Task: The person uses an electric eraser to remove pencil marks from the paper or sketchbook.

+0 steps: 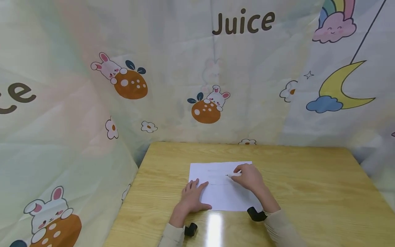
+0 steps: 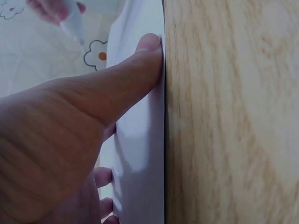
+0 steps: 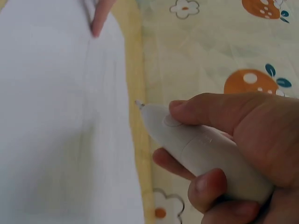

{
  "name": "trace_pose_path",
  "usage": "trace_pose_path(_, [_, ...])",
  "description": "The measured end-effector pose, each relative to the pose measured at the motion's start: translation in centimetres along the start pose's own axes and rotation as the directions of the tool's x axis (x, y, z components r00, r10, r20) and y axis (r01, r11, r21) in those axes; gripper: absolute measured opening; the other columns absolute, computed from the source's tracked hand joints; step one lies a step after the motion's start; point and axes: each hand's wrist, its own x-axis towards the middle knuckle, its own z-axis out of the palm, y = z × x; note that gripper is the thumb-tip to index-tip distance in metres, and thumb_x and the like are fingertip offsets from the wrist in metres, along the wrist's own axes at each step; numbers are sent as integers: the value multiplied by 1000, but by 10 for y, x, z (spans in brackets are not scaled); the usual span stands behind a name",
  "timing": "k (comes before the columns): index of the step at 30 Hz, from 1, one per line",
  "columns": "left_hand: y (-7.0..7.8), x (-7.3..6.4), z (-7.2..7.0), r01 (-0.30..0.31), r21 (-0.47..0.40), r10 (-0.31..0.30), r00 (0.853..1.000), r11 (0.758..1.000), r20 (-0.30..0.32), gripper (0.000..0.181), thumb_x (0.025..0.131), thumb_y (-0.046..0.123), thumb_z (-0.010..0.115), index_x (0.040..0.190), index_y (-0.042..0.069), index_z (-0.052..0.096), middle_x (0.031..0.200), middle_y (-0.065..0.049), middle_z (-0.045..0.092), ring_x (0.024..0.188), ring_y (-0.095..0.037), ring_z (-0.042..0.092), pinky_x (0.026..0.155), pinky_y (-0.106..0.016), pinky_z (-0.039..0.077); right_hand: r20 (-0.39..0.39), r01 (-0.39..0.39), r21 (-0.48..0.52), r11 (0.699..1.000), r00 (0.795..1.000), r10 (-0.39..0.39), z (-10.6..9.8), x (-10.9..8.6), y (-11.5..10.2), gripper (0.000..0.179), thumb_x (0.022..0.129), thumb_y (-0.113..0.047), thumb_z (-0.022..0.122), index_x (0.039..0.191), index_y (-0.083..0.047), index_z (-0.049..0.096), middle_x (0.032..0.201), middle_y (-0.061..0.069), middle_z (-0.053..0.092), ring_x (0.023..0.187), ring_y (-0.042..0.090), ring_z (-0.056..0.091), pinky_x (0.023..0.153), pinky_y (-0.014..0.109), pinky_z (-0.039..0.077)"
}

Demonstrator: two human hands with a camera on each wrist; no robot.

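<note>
A sheet of white paper (image 1: 226,197) lies on the wooden table, with faint grey lines across it. My left hand (image 1: 192,197) rests on its left side with spread fingers, and the thumb (image 2: 135,63) presses near the edge closest to me. Over the upper right of the sheet, my right hand (image 1: 250,177) grips a thick white pen-shaped electric eraser (image 3: 196,147) with a round button and a narrow tip. The right thumb lies by that button while the other fingers curl round the body. In the right wrist view the tip is raised off the paper, pointing left.
The wooden table (image 1: 308,185) extends to both sides of the sheet. Black wrist mounts (image 1: 256,214) sit at both cuffs. A printed cloth (image 1: 172,68) with rabbits and flowers hangs behind the table and along its left side.
</note>
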Motion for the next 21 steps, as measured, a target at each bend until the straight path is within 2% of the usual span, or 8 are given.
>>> trace_pose_path(4, [-2, -4, -2, -3, 0, 3, 1000, 1000, -14, 93, 71, 59, 79, 148, 22, 41, 154, -20, 27, 138, -45, 21, 105, -63, 24, -24, 3, -3, 1000, 1000, -3, -3, -23, 24, 20, 81, -24, 77, 93, -8, 75, 93, 6, 70, 85, 25, 65, 72, 43, 53])
trace_pose_path(9, [1, -5, -6, -14, 7, 14, 1000, 1000, 13, 92, 73, 59, 77, 149, 22, 41, 154, -20, 26, 138, -46, 20, 101, -67, 24, -57, -48, 65, 997, 997, 51, 1, -50, 44, 21, 81, -17, 77, 99, -6, 74, 97, 9, 70, 93, 31, 65, 77, 47, 54])
trace_pose_path(13, [5, -3, -8, 5, 34, -5, 1000, 999, -2, 90, 73, 58, 76, 148, 21, 42, 153, -21, 27, 138, -47, 20, 101, -67, 22, -96, -25, 134, 991, 995, 38, 8, -61, 49, 22, 84, -15, 75, 103, -5, 73, 102, 11, 70, 96, 32, 64, 79, 48, 53])
trace_pose_path(17, [11, -3, 0, 29, 56, -29, 1000, 998, -7, 91, 75, 65, 69, 148, 19, 41, 153, -23, 26, 139, -49, 18, 105, -66, 19, -127, -33, 125, 992, 991, 49, 15, -71, 50, 23, 87, -16, 73, 106, -4, 71, 103, 14, 70, 96, 32, 64, 79, 48, 52])
trace_pose_path(21, [17, -1, 10, 38, 69, -32, 996, 997, -81, 93, 75, 73, 63, 146, 16, 43, 151, -25, 29, 137, -51, 20, 105, -65, 22, -172, -86, 126, 988, 979, 108, 19, -80, 50, 25, 86, -17, 74, 107, -3, 71, 103, 15, 70, 92, 31, 65, 76, 48, 53])
